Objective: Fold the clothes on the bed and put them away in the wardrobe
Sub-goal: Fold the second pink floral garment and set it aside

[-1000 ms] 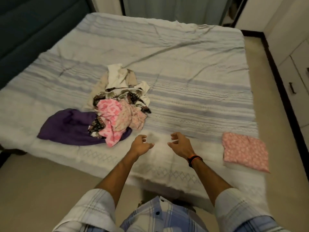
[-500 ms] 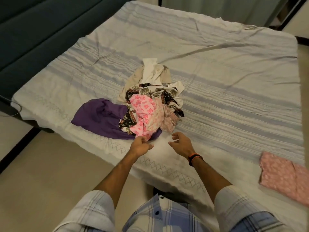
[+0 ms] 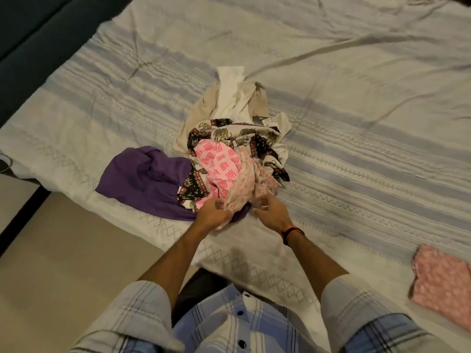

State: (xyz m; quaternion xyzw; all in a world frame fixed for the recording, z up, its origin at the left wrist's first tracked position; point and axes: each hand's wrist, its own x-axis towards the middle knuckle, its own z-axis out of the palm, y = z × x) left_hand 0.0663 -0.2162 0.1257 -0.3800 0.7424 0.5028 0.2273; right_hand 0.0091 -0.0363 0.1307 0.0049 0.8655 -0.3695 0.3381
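A heap of unfolded clothes lies near the front edge of the bed (image 3: 356, 80): a purple garment (image 3: 145, 179), an elephant-print cloth (image 3: 244, 138), a pink patterned piece (image 3: 219, 164), a pale pink floral garment (image 3: 244, 184) and white and beige pieces (image 3: 232, 95) behind. My left hand (image 3: 211, 212) grips the lower edge of the pale pink floral garment. My right hand (image 3: 270, 212), with a dark wristband, pinches the same garment from the right. A folded pink garment (image 3: 443, 284) lies at the bed's right front corner.
A dark green headboard or sofa (image 3: 38, 34) runs along the far left. Beige floor (image 3: 63, 250) lies in front of the bed, with a dark strip at its left. The striped bedspread is wrinkled toward the back.
Both hands moved forward from the bare bedspread into the clothes heap and took hold of the pale pink floral garment. The view shifted left and closer to the heap.
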